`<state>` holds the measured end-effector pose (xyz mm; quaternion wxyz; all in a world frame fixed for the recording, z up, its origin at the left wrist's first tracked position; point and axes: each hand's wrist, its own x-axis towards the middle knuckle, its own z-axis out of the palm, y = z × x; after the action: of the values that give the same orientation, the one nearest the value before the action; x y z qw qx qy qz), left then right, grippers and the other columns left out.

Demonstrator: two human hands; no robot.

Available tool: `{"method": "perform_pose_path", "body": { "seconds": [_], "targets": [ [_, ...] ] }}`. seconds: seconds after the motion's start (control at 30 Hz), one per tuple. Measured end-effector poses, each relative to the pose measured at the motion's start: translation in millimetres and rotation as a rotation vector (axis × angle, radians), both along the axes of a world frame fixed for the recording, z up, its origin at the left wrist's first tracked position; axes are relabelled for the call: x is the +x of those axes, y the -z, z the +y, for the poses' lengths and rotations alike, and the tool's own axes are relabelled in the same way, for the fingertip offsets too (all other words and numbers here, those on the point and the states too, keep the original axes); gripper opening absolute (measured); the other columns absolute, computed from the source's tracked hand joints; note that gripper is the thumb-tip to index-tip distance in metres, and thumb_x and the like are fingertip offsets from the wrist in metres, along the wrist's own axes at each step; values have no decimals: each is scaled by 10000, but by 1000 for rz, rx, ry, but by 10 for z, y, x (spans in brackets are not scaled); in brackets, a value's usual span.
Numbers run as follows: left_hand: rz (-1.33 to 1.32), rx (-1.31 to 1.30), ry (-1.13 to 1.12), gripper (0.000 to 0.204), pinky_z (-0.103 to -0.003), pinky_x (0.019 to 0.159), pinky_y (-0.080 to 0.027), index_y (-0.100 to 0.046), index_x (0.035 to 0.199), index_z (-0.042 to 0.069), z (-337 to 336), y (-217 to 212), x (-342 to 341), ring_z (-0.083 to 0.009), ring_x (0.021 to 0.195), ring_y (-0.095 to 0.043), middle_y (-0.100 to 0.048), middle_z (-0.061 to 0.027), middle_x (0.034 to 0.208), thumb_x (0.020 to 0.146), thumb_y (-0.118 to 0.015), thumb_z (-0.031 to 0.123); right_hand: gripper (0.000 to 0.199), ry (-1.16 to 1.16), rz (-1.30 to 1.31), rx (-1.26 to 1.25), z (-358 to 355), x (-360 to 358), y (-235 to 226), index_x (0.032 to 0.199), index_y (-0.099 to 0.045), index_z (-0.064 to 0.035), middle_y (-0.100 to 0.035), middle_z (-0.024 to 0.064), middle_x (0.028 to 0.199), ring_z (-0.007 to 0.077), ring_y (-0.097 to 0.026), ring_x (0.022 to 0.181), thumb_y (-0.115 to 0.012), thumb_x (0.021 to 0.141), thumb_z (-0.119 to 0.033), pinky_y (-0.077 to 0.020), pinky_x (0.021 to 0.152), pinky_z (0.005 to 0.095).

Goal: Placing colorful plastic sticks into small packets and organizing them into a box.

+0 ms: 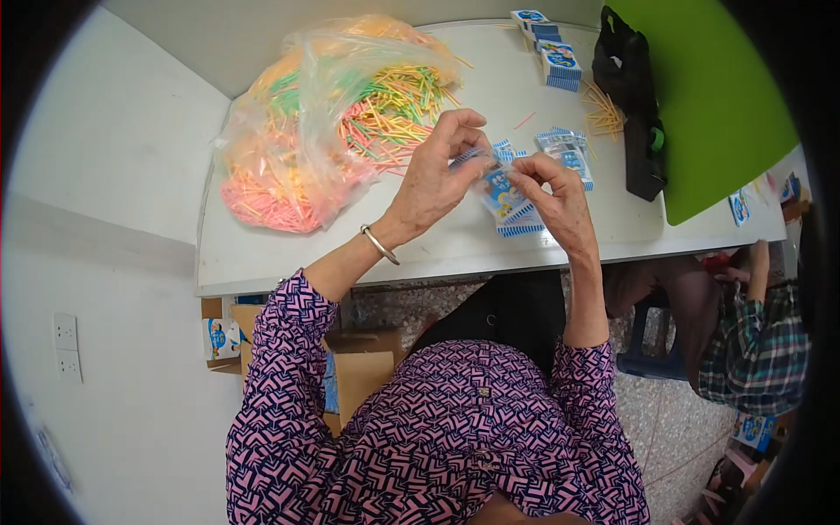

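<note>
Over the table, both my hands pinch the top of a small clear plastic packet with blue print. My left hand holds its upper left side, fingers bent and thumb pressed in. At the upper right edge, my right hand grips with thumb and fingertips. What is inside the packet is too small to tell. Beneath it lies more blue-and-white striped packaging, partly covered. Further packets rest just beyond my right hand.
A big clear bag spills coloured thin sticks at left. Behind are stacked small blue-and-white boxes, loose yellow sticks and a black holder-like object. A green panel stands at right; beyond it sits another person.
</note>
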<state>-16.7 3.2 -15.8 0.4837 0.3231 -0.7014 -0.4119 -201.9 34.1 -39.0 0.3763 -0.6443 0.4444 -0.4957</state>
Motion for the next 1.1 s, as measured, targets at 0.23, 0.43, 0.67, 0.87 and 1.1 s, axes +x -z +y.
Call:
{"method": "perform_pose_path", "body": {
  "seconds": [0.23,0.43,0.67,0.87,1.1],
  "targets": [
    [-330,-8,4,202,-228,660,-451,-607,1046,-6,109,85,325,-90,742,-565,-644,-62,848,855,-585,56,135,2,-16,23,22,192,34,865,-601,38,-553,-9,709,50,-482,672,-633,838,-91,-400,611,206],
    [-384,-26,-131,148,-254,510,-391,-607,981,-7,291,191,390,-87,547,-480,-597,-71,652,865,-568,76,111,-11,66,-25,115,329,182,831,-589,35,-530,-6,677,43,-452,624,-643,827,-62,-368,549,201],
    [-407,-59,-156,120,-362,521,-440,-557,946,9,329,278,403,-328,580,-594,-592,-181,657,866,-546,98,143,-36,84,10,169,386,194,829,-593,33,-547,74,645,124,-480,579,-611,848,-107,-378,532,276],
    [-488,-36,-124,145,-368,533,-436,-564,951,18,242,329,496,-322,607,-594,-585,-183,670,873,-562,141,155,-4,209,-154,182,415,168,813,-579,34,-480,48,591,98,-420,549,-587,878,-106,-348,499,271],
    [-752,-680,-244,327,-388,814,-435,-580,1027,12,-743,291,1065,-285,926,-557,-615,-132,978,854,-578,289,158,159,90,-60,205,97,136,784,-556,30,-452,48,569,86,-398,522,-573,882,-93,-330,472,265]
  ]
}}
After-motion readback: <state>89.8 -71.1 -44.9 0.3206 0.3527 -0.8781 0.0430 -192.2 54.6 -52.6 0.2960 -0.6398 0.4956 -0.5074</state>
